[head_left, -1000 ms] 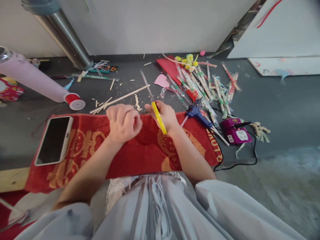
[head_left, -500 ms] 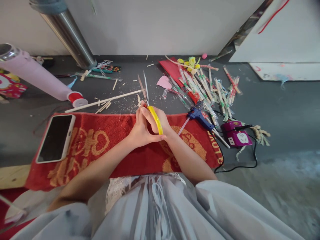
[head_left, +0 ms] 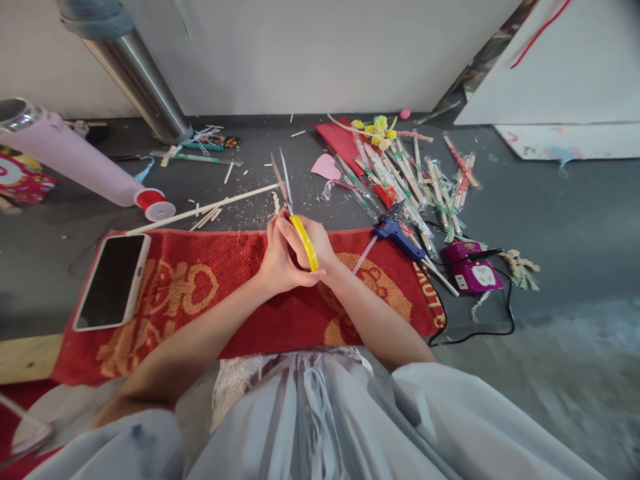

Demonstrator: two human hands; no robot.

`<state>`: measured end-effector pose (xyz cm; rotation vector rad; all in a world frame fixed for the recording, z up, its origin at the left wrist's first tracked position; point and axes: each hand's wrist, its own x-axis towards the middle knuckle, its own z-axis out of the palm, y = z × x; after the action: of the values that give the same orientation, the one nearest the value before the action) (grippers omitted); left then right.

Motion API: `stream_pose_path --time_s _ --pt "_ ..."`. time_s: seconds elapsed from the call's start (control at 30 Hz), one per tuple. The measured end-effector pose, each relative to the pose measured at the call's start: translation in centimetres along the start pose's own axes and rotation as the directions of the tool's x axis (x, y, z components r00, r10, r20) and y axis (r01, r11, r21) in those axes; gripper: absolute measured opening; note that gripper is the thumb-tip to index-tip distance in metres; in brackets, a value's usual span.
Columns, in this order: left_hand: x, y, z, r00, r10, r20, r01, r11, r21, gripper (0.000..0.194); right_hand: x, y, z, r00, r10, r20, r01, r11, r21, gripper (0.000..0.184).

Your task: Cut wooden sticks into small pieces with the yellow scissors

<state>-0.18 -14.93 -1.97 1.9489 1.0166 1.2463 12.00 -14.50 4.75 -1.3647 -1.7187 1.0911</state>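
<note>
On your desk (head_left: 575,220), a towel (head_left: 240,253) lies along the near edge, a phone (head_left: 113,281) on its left end. A glue gun (head_left: 397,237) rests at its right end, a box (head_left: 470,267) just beyond. Packaged sticks (head_left: 395,170) lie behind the gun; a bottle (head_left: 85,157) occupies the desk's left side.

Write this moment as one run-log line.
right hand: yellow scissors, blades parted | left hand: against right | pale stick: at blades | phone: on red towel
</note>
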Motion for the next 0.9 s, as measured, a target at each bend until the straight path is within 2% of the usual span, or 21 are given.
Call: stream_pose_path --time_s 0.13,0.23,0.3,0.37,0.43,0.47,0.57,0.73,0.9 --pt "0.0 -0.2 -0.2 0.998 0.035 0.042 -0.035 0.999 -0.011 0.123 0.0 -0.4 -0.2 0.999 0.039 0.008 -0.039 0.998 -0.05 0.054" --pt "0.1 -0.1 -0.6 0.997 0.061 0.051 -0.061 0.998 0.014 0.116 0.0 -0.7 -0.7 0.997 0.068 -0.028 -0.071 0.984 -0.165 0.052" --pt "0.3 0.3 -1.0 0.998 0.064 -0.002 -0.064 0.998 0.028 0.096 0.2 -0.5 -1.2 0.996 0.07 -0.063 -0.084 0.959 -0.269 0.052" --pt "0.5 1.0 -1.7 0.993 0.063 -0.098 -0.056 0.996 0.072 0.063 0.3 -0.2 -1.6 0.994 0.048 -0.094 -0.078 0.934 -0.349 0.053" --pt "0.8 1.6 -2.6 0.973 0.119 -0.196 -0.076 0.974 0.214 0.036 0.3 0.3 -2.0 0.992 0.035 -0.117 -0.078 0.919 -0.387 0.055" --pt "1.0 1.9 -3.0 0.957 0.19 -0.22 -0.115 0.942 0.315 0.029 0.3 0.5 -2.1 0.992 0.038 -0.123 -0.084 0.913 -0.399 0.055" --pt "1.5 2.3 -4.2 0.924 0.302 -0.234 -0.139 0.836 0.53 0.024 0.2 0.8 -2.4 0.992 0.027 -0.127 -0.079 0.9 -0.428 0.057" --pt "2.2 2.4 -5.3 0.942 0.199 -0.27 -0.005 0.812 0.583 0.032 -0.1 0.6 -2.5 0.996 -0.016 -0.089 -0.031 0.867 -0.498 0.063" --pt "2.7 1.8 -6.0 0.955 0.218 -0.202 -0.035 0.757 0.652 0.017 -0.4 0.5 -2.5 0.997 -0.053 -0.048 0.02 0.85 -0.527 0.066"
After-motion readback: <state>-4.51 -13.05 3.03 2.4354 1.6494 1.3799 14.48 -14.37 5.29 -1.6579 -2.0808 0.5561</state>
